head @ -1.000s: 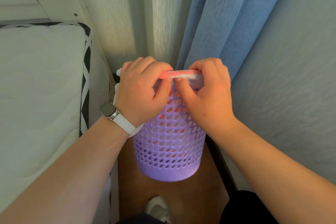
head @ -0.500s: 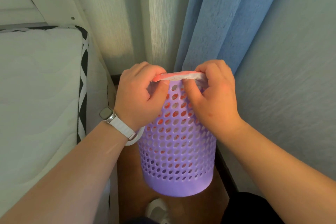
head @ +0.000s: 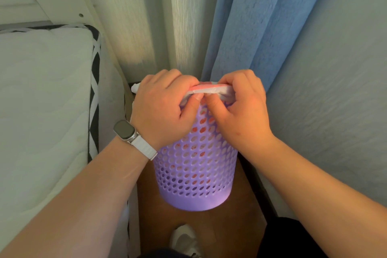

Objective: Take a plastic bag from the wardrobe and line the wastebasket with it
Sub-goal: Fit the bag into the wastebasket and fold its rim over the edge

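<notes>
Narrow strip of brown floor [head: 240, 228] running between mattress [head: 41, 100] edge at left and pale wall [head: 335, 111] at right; blue curtain [head: 261, 27] hanging behind, little side room around the basket. White shoe [head: 184, 241] showing at the bottom edge.

Purple perforated wastebasket [head: 194, 174] standing in the gap, long axis near upright, mouth tilting slightly away from the camera, base toward the viewer. Whether the base is touching the floor cannot be told. White plastic bag [head: 211, 90] with a pink band folding over the near rim; reddish tint showing through the holes.

Left hand [head: 161, 109], watch [head: 125, 130] on the wrist, reaching in from lower left, knuckles up, fingers curling over the rim and thumb pressing from outside, pinching the bag edge. Right hand [head: 243, 111] coming in from lower right in a mirrored pose, thumb nearly touching the left thumb, likewise clamping the bag against the rim.
</notes>
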Action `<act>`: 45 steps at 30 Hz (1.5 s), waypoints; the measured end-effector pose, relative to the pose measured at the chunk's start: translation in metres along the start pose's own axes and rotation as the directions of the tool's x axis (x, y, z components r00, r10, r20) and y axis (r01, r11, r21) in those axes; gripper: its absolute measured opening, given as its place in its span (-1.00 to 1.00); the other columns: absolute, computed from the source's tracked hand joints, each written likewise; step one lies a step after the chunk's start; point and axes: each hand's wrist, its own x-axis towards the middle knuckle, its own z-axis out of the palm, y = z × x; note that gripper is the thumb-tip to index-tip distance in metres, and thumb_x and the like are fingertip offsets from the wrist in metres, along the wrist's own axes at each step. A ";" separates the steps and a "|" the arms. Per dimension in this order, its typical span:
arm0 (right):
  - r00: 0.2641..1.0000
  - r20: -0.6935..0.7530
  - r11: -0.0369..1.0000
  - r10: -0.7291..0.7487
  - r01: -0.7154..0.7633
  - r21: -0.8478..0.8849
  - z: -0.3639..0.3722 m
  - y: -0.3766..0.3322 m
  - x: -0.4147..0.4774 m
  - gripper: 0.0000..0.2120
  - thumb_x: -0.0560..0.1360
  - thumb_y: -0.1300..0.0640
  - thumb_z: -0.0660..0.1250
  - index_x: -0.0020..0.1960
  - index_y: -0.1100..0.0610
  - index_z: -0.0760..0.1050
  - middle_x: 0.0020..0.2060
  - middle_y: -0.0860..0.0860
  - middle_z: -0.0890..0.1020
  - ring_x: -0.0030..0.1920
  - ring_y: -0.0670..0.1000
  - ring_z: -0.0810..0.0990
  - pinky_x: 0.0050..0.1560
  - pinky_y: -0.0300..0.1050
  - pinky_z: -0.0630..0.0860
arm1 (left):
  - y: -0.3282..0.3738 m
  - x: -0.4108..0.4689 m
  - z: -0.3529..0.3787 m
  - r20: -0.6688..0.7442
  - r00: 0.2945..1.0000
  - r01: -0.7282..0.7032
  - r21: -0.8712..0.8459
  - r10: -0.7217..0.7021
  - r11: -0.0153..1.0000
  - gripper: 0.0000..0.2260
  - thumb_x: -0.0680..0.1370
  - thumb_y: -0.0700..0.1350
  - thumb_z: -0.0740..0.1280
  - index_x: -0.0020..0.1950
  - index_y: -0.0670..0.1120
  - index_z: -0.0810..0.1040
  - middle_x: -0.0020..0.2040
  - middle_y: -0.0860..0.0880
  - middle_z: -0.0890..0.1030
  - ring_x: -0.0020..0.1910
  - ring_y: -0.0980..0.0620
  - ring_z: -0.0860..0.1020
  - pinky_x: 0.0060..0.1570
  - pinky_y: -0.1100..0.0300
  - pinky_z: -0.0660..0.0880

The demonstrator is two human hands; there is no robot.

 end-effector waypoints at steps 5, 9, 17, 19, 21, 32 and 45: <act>0.995 0.072 0.997 -0.066 0.064 0.033 -0.006 0.008 -0.007 -0.70 0.51 -0.09 0.31 0.06 0.12 0.53 -0.05 -0.02 0.55 0.02 0.04 0.50 0.15 0.29 0.40 | -0.002 0.000 -0.001 0.013 1.000 0.005 0.019 -0.005 1.000 -0.79 0.55 -0.04 0.21 -0.11 -0.13 0.57 -0.26 -0.07 0.53 -0.27 -0.13 0.49 -0.26 -0.02 0.37; 0.996 0.038 0.994 -0.081 0.078 0.070 -0.015 0.016 -0.010 -0.69 0.54 -0.02 0.31 0.17 0.17 0.53 0.04 -0.03 0.54 0.11 0.02 0.51 0.22 0.23 0.40 | -0.005 -0.001 0.001 -0.011 0.997 0.077 -0.043 -0.078 0.996 -0.81 0.53 -0.07 0.21 -0.15 -0.15 0.55 -0.28 -0.06 0.53 -0.29 -0.12 0.48 -0.27 0.00 0.38; 0.996 -0.066 0.992 0.058 -0.051 0.112 -0.018 0.016 -0.003 -0.71 0.52 0.00 0.27 0.12 0.17 0.53 0.11 0.00 0.46 0.20 0.04 0.43 0.28 -0.13 0.31 | 0.000 -0.002 0.005 -0.063 0.987 0.125 -0.266 -0.146 0.956 -0.74 0.56 -0.07 0.18 -0.18 -0.21 0.51 -0.32 -0.02 0.44 -0.32 0.02 0.38 -0.31 0.07 0.34; 0.995 -0.084 0.995 0.053 -0.046 0.084 -0.020 0.014 -0.001 -0.76 0.52 0.00 0.27 0.05 0.16 0.52 0.05 -0.03 0.46 0.13 0.02 0.43 0.23 -0.08 0.35 | -0.001 -0.001 0.005 -0.038 0.989 0.124 -0.289 -0.141 0.949 -0.74 0.57 -0.05 0.19 -0.15 -0.21 0.52 -0.29 0.00 0.44 -0.29 0.03 0.39 -0.28 0.07 0.36; 0.994 -0.088 0.997 0.063 -0.059 0.055 -0.020 0.013 0.001 -0.79 0.52 -0.01 0.27 -0.01 0.14 0.50 -0.02 -0.02 0.46 0.05 0.01 0.42 0.16 -0.01 0.38 | -0.001 0.000 0.003 -0.001 0.994 0.106 -0.267 -0.110 0.958 -0.73 0.57 0.00 0.21 -0.09 -0.18 0.54 -0.23 0.00 0.48 -0.24 0.00 0.45 -0.19 0.03 0.40; 0.997 -0.079 1.000 0.010 -0.011 -0.019 -0.005 -0.004 0.000 -0.75 0.50 -0.07 0.31 -0.05 0.12 0.48 -0.08 0.02 0.49 -0.03 0.04 0.42 0.10 0.19 0.39 | 0.011 0.003 0.001 -0.085 0.991 0.097 -0.061 -0.102 0.993 -0.85 0.56 -0.06 0.25 -0.11 -0.09 0.56 -0.27 0.07 0.43 -0.25 -0.06 0.45 -0.15 0.05 0.30; 0.997 -0.051 0.998 0.066 -0.065 0.025 -0.018 0.010 -0.004 -0.73 0.52 -0.04 0.26 0.08 0.13 0.51 0.02 -0.06 0.48 0.10 -0.03 0.41 0.21 -0.08 0.35 | 0.000 0.001 0.005 -0.088 0.980 0.142 -0.300 -0.176 0.943 -0.83 0.54 -0.14 0.26 -0.22 -0.16 0.52 -0.35 0.02 0.42 -0.33 -0.01 0.39 -0.27 -0.06 0.38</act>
